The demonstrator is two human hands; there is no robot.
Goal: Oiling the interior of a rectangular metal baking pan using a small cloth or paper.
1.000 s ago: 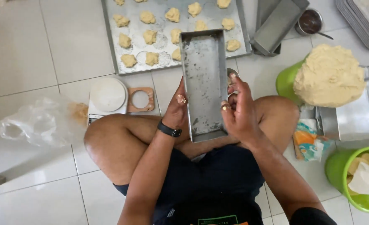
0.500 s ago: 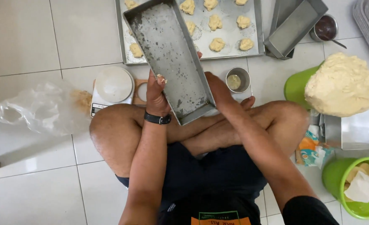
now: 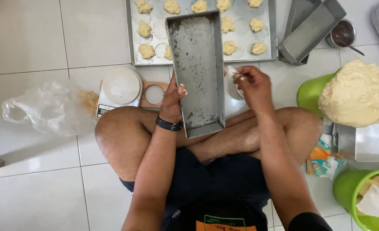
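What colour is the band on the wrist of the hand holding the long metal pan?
Black. The wristband sits on the left hand, seen in the head view.

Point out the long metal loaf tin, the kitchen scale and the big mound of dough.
long metal loaf tin [image 3: 198, 72], head view, on its inner floor.
kitchen scale [image 3: 121, 85], head view, on its round white platform.
mound of dough [image 3: 357, 95], head view, on its middle.

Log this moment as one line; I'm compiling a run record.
left hand: holds loaf tin | right hand: beside tin, pinching something pale | behind: cookie tray
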